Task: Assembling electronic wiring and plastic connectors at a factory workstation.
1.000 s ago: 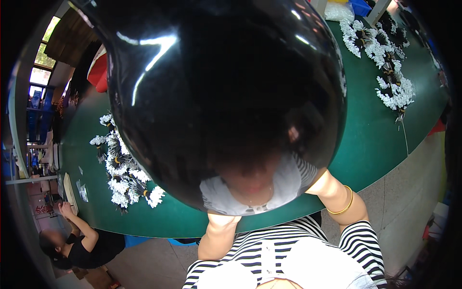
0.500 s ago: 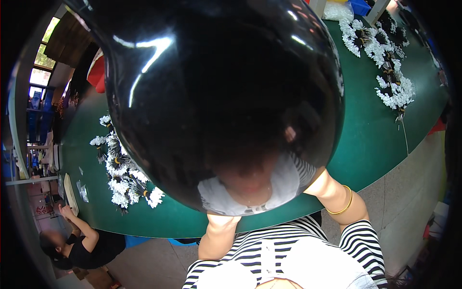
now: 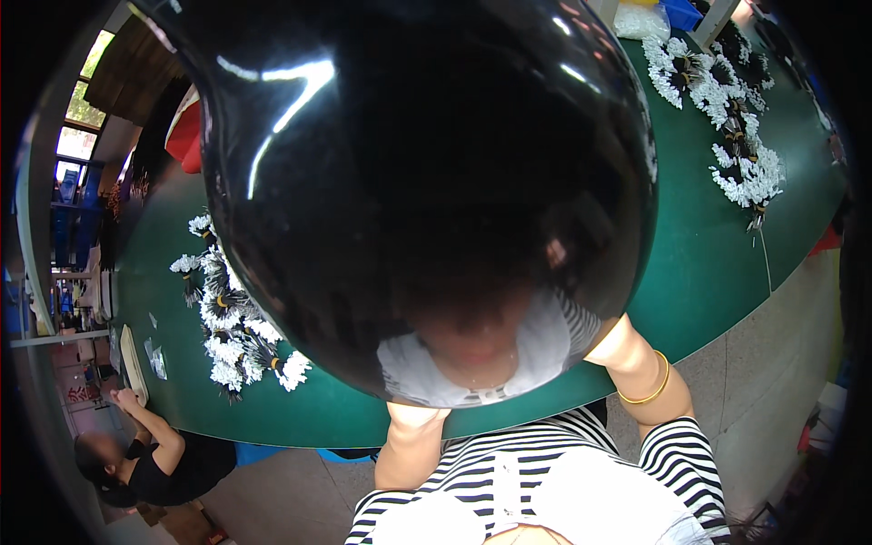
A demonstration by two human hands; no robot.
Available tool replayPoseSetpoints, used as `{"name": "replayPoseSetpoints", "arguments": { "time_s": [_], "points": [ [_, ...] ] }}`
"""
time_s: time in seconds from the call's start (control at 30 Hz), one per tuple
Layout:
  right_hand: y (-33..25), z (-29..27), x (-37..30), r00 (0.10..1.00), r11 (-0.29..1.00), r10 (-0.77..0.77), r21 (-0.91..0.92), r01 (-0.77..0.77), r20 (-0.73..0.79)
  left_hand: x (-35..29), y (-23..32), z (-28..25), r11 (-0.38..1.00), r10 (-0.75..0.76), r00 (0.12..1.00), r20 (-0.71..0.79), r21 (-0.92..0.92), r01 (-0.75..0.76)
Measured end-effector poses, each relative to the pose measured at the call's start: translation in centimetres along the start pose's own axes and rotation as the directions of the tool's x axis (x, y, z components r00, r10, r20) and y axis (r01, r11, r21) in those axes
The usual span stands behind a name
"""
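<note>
A large, glossy black rounded thing [image 3: 427, 200], perhaps a lamp hood, fills the middle of the head view and mirrors my upper body. Both my hands are hidden behind it, so whatever they hold or touch does not show. My left forearm [image 3: 411, 445] runs up under its lower rim. On the right, my right forearm [image 3: 636, 363], with a gold bangle [image 3: 652, 386], passes behind its lower right side. Bundles of black wires with white ends [image 3: 238, 318] lie left of the black thing.
More white-ended wire bundles [image 3: 749, 173] lie at the far right of the green table [image 3: 699, 291]. A clear bag of white pieces [image 3: 641, 20] and a blue bin [image 3: 679, 13] stand behind. Another person [image 3: 150, 463] in black sits at the left, hands by the table edge.
The black thing appears shifted very slightly rightward in view. My right forearm has moved a little; the wire bundles look unchanged.
</note>
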State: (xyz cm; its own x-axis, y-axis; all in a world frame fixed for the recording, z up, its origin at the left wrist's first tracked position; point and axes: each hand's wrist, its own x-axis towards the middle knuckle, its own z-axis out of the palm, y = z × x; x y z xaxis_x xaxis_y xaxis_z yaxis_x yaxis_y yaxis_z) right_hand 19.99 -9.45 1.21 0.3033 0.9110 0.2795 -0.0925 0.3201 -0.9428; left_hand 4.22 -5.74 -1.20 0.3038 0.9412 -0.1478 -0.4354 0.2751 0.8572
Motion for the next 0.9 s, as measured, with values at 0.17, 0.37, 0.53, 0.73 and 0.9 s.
{"name": "replayPoseSetpoints", "arguments": {
  "time_s": [0.17, 0.37, 0.53, 0.73, 0.9],
  "points": [
    [-0.9, 0.0, -0.1, 0.998, 0.998, -0.059, -0.003, 0.059, -0.006, 0.0, -0.4, -1.0, 0.968, 0.109, 0.994, 0.033, 0.225, -0.113],
    [1.0, -0.4, -0.3, 0.987, 0.997, 0.062, 0.043, -0.069, 0.148, -0.2, -0.5, -1.3, 0.988, 0.067, 0.974, 0.215, 0.121, -0.095],
    [1.1, -0.5, -0.1, 0.984, 0.994, 0.064, 0.082, -0.079, 0.166, -0.5, -0.1, -0.5, 0.974, 0.05, 0.996, 0.076, 0.219, -0.066],
    [0.8, -0.8, 0.0, 0.983, 0.996, 0.018, 0.079, -0.033, 0.183, -0.2, 0.1, -1.0, 1.0, -0.019, 0.997, 0.073, 0.001, 0.019],
    [0.0, -0.5, 0.0, 0.973, 0.978, 0.144, 0.126, -0.168, 0.181, -0.4, 0.2, -0.2, 0.999, -0.003, 1.0, -0.009, 0.054, 0.003]
  ]
}}
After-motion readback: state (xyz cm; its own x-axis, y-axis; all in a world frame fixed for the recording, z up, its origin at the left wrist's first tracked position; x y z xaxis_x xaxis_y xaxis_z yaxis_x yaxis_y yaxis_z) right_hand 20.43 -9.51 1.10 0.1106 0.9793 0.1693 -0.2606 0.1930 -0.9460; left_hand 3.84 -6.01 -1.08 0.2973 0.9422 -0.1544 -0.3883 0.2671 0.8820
